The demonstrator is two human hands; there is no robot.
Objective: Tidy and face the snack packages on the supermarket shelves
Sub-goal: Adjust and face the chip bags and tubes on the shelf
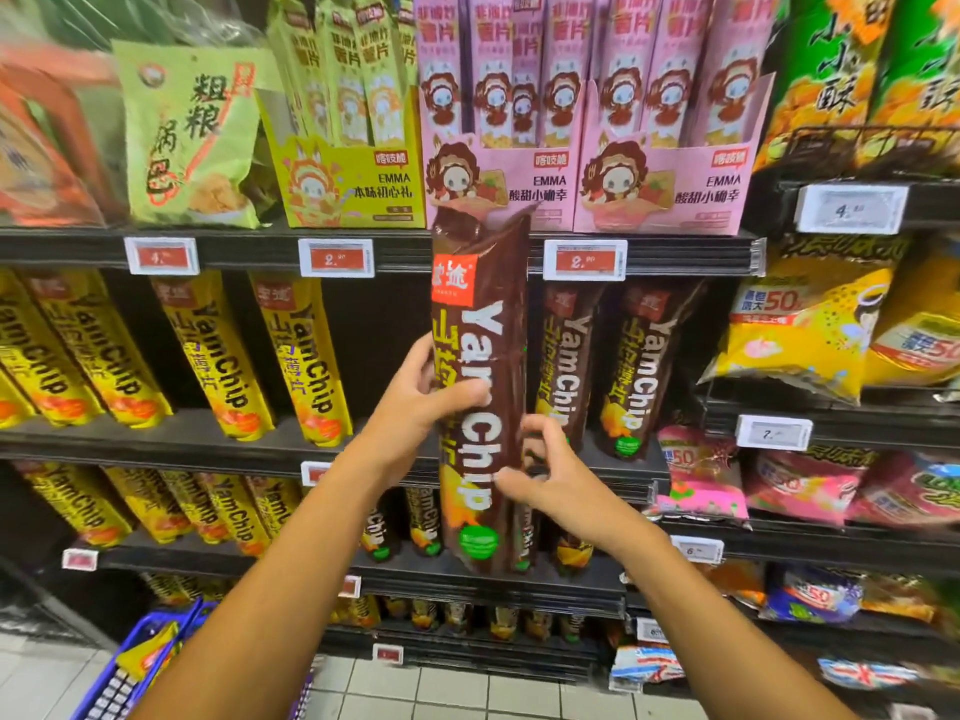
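A tall brown YamChip package (480, 324) stands upright in the air in front of the middle shelf, its printed face toward me. My left hand (418, 402) grips its left side at mid height, thumb across the front. My right hand (550, 475) holds its lower right edge with fingers curled around it. Two more brown YamChip packages (631, 366) lean on the shelf behind and to the right. Yellow YamChip packages (218, 356) lean in a row to the left.
Pink EMMA display boxes (660, 189) and a yellow-green one (348, 184) sit on the shelf above. Chip bags (810, 324) fill the shelves on the right. A blue basket (140, 662) with a yellow packet stands on the tiled floor, lower left.
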